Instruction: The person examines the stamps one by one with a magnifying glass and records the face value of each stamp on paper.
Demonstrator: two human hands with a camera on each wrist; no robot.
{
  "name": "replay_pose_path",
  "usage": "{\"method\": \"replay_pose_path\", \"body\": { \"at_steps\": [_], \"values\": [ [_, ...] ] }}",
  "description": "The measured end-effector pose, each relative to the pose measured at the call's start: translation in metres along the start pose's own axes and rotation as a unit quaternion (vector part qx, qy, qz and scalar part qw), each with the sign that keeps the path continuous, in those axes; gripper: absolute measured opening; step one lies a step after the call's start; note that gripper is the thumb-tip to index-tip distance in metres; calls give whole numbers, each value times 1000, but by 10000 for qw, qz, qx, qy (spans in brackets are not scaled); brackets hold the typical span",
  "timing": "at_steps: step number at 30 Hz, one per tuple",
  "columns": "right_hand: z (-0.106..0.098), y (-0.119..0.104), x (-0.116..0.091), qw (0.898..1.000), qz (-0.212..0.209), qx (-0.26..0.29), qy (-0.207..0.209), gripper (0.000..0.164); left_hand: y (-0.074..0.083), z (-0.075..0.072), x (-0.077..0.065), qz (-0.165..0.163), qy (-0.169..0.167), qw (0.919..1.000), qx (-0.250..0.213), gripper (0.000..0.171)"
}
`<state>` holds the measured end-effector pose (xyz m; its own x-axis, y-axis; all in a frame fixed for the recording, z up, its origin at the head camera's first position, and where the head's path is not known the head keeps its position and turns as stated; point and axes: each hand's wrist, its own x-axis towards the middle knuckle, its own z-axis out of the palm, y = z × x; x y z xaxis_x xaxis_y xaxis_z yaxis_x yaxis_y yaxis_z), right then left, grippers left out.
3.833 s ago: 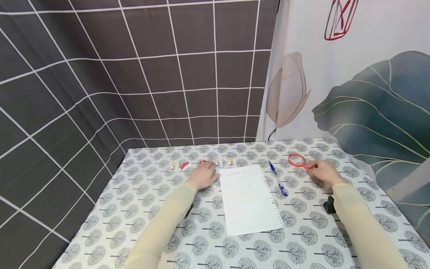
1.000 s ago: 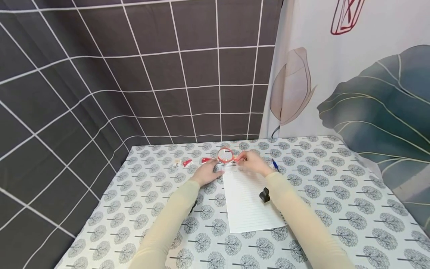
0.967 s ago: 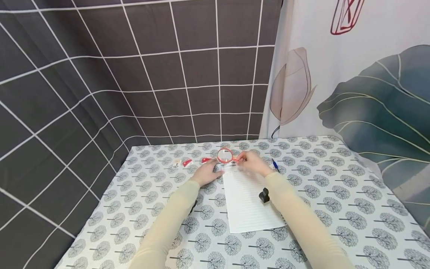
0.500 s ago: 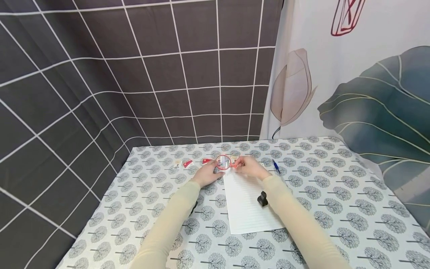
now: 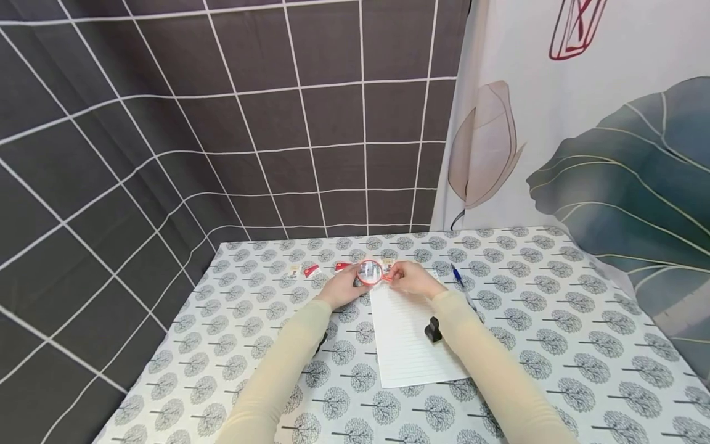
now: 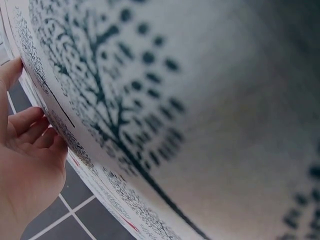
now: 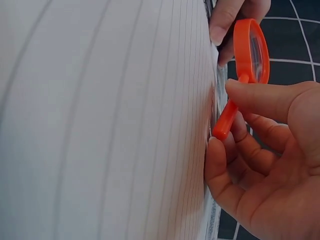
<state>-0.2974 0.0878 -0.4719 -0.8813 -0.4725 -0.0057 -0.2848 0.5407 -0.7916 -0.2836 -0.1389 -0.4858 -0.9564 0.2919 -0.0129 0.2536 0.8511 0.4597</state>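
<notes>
My right hand (image 5: 415, 279) pinches the handle of an orange-red magnifying glass (image 7: 243, 50) between thumb and fingers. Its round lens hovers at the top left corner of the lined paper (image 5: 413, 345), right beside my left hand (image 5: 339, 288). In the right wrist view the lens stands on edge, close to the left fingers. My left hand rests on the tablecloth at the paper's left edge, its fingers relaxed and holding nothing. One small printed card shows through the lens. Just behind the left hand lies a red-and-white card (image 5: 342, 266), partly covered by it.
Further left lie a second red-and-white card (image 5: 312, 271) and a pale card (image 5: 294, 272). Another pale card (image 5: 387, 264) sits behind the right fingers. A blue pen (image 5: 457, 274) lies right of the paper, partly behind the right forearm. A dark gridded curtain (image 5: 327, 123) hangs behind the table.
My right hand has carried the magnifying glass left from beyond the pen to beside my left hand. Over the last second the lens has come nearer to me and lower. The left hand stays put.
</notes>
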Motion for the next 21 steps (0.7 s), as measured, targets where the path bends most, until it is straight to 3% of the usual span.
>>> {"method": "replay_pose_path", "body": {
  "at_steps": [21],
  "values": [
    [3,5,3,9999,57,-62,70,7,0,-1,-1,-22,-10,9999,-125,75]
  ]
}}
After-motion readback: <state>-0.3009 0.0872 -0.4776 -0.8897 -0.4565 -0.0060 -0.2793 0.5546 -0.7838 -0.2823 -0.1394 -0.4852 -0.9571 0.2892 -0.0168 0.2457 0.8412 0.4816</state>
